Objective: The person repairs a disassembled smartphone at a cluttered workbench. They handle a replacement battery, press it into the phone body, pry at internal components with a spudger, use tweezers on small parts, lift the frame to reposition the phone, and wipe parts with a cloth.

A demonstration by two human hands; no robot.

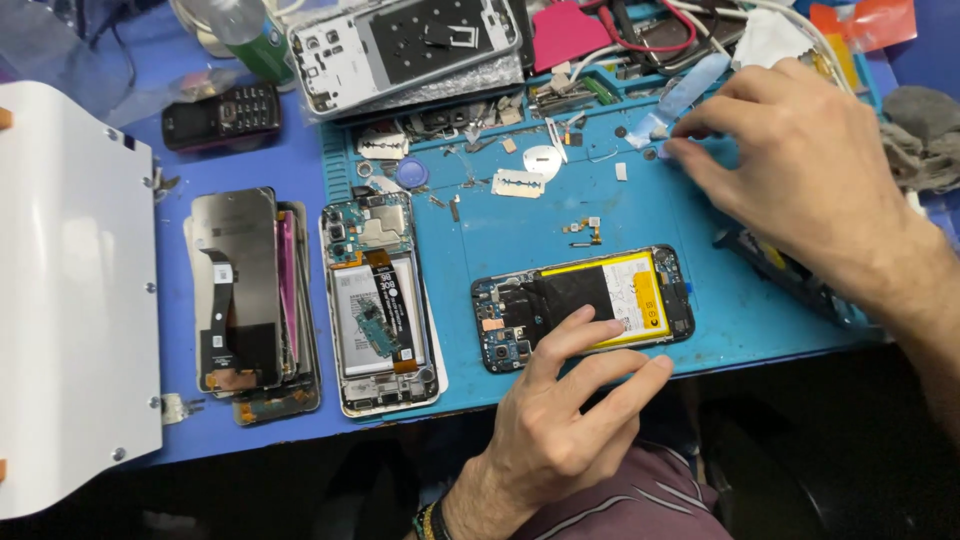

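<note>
- I see the blue work mat [700, 330] lying on the surface, its near edge running just behind my left hand [565, 400]; the mat's raised tray rim runs across the far side, crowded with parts.
- The opened phone with the yellow battery [585, 305] lies flat near the mat's front edge, long side parallel to that edge. Bare mat stays open behind it and to its right.
- My left hand comes in from below, wrist over the dark gap in front of the surface, palm down. Its grip is loose: the fingers are spread and extended, the fingertips [590, 325] resting on the dark cover of the phone, pressing rather than closing round it.
- My right hand [800, 160] reaches in from the right edge, forearm angled across the mat's right corner. Thumb and forefinger are pinched together near a small clear blue-tinted strip [680, 100] at the tray rim; I cannot tell whether they have actually closed on it.
- A razor blade [518, 182] and a small flex part [585, 232] lie loose on the mat between the two hands, well apart from each.
- To the left, a second opened phone [380, 305] sits across the mat's left edge, and a stack of screens [250, 295] lies just beyond it on the blue surface.
- A white panel [70, 300] closes off the left side; a black keypad phone [222, 115] lies behind the stack.
</note>
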